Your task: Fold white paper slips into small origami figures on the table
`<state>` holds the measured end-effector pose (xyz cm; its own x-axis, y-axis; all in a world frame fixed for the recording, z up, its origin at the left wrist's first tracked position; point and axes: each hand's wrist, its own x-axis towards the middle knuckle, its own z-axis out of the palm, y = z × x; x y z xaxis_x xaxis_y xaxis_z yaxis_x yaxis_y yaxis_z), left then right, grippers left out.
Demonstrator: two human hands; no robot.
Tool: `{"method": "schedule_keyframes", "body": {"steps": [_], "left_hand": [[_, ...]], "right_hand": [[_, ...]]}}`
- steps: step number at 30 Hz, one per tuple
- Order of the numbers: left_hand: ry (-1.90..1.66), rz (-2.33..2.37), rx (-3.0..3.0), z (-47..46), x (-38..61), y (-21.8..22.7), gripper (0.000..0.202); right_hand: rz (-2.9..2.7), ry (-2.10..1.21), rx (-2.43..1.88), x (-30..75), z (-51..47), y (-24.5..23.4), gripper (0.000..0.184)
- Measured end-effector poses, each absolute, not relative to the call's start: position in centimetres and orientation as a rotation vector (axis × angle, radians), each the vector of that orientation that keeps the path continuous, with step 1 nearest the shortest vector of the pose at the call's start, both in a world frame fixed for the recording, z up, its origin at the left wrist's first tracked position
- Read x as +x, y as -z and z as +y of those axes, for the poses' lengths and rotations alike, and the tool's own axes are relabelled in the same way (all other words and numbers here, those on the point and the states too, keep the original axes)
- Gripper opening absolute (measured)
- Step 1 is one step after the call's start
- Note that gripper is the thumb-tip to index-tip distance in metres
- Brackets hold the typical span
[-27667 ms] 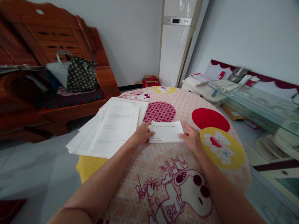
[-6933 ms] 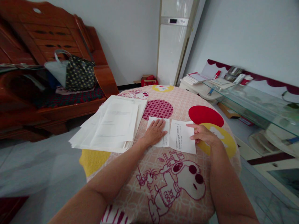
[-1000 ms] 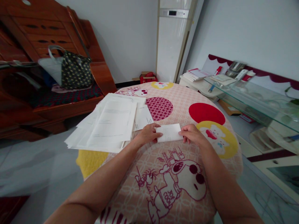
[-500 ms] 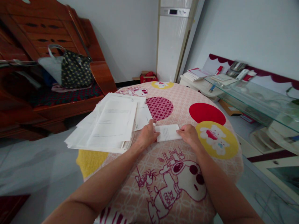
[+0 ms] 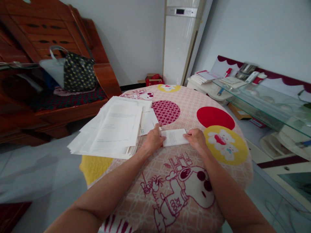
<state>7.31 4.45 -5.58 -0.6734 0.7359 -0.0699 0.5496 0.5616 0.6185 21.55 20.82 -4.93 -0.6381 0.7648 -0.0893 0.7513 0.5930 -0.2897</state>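
A folded sheet of paper [image 5: 174, 137], white with lines of print, lies on the round table between my two hands. My left hand [image 5: 155, 138] grips its left end, thumb and fingers closed at the edge. At the right end, my right hand [image 5: 195, 138] pinches the paper between thumb and fingers. Just left of my left hand is a loose pile of printed sheets [image 5: 116, 126], with some sheets [image 5: 147, 121] sticking out from under it toward the folded paper.
A patterned cloth [image 5: 184, 110] covers the table. To the left stands a wooden bench [image 5: 103, 76] with a dark patterned bag [image 5: 79, 72] on it. On the right, a glass shelf [image 5: 267, 102] holds small items; papers [image 5: 202, 77] are stacked behind it.
The folded paper's top right corner looks flatter and sharper than before. Both hands stay in nearly the same place on it.
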Motion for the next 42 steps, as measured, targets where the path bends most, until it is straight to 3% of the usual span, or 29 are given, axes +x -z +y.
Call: {"method": "schedule_keyframes", "body": {"steps": [42], "left_hand": [[-0.796,2.49,1.098,4.47,7.1,5.71,0.047]], "right_hand": [[-2.758,-0.489,-1.34,21.28,21.05,4.96,0.025]]}}
